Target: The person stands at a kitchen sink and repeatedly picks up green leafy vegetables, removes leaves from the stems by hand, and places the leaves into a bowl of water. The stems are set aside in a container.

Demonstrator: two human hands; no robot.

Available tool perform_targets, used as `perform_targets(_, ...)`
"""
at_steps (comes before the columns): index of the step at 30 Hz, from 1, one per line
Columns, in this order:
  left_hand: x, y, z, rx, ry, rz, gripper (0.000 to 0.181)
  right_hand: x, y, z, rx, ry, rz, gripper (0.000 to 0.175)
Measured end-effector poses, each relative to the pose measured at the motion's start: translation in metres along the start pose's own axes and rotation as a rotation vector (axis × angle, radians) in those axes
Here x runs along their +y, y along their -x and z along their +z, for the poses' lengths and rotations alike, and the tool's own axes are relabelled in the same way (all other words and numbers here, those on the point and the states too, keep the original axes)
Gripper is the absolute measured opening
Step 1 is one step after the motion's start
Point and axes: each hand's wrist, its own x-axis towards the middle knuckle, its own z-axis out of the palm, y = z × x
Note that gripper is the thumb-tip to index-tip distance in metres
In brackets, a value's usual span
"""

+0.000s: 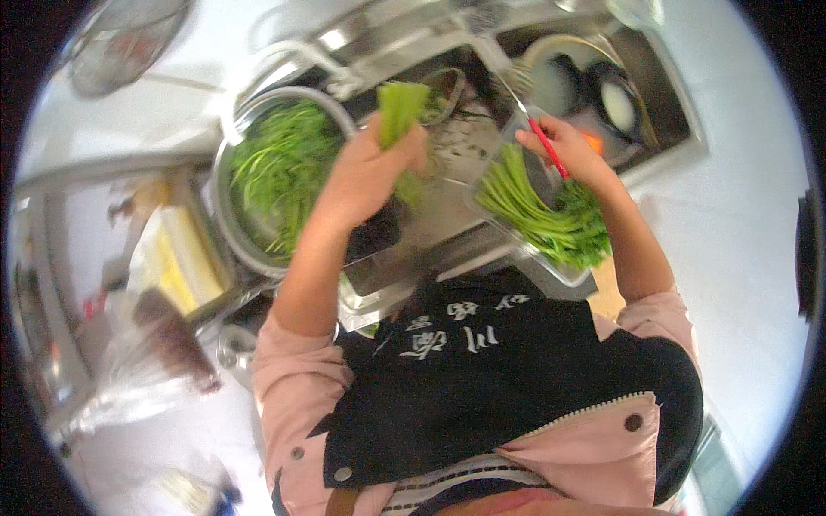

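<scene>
My left hand (371,171) is closed around a bunch of green stems (401,109), held over a steel sink. In my right hand (568,148) is a knife with a red handle (548,148), its thin blade pointing up and away to the left. Under that hand, a clear plastic container (474,193) holds long green stems with leafy ends (542,206). Left of my left forearm stands a round metal basin (222,213) full of leafy greens (284,168). The far ends of the left-hand bunch are blurred.
Several pale and dark scraps lie in the sink basin (461,151), near a strainer (445,97). A round vessel with cloudy water (555,77) and a dark bowl (616,106) sit in the right basin. A white faucet (303,55) rises behind. Yellow-and-white packaging (181,258) lies at left.
</scene>
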Motion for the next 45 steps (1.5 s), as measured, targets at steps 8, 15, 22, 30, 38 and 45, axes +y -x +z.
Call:
perform_targets(8, 0.067, -0.01, 0.07, -0.045, 0.711, 0.263, 0.017, 0.091, 0.133, -0.053, 0.532, -0.274, 0.269, 0.035)
perform_targets(15, 0.02, -0.036, 0.14, -0.548, 1.549, 0.203, 0.023, 0.151, 0.22, -0.037, 0.702, -0.398, 0.405, 0.041)
perform_targets(22, -0.131, -0.064, 0.213, -0.153, 1.139, -0.537, 0.015, 0.192, 0.25, 0.005, 0.733, -0.432, 0.501, 0.037)
perform_targets(30, -0.148, -0.093, 0.206, -0.297, 0.303, -0.719, 0.033, 0.198, 0.253, 0.016, 0.68, -0.462, 0.459, 0.036)
perform_targets(38, -0.114, -0.095, 0.203, -0.391, -1.135, -0.178, 0.082, 0.143, 0.223, -0.007, 0.726, 0.104, 0.329, 0.046)
perform_targets(45, -0.087, -0.064, 0.154, -0.113, -0.978, -0.359, 0.072, 0.067, 0.167, 0.002, 0.49, 0.366, 0.008, 0.043)
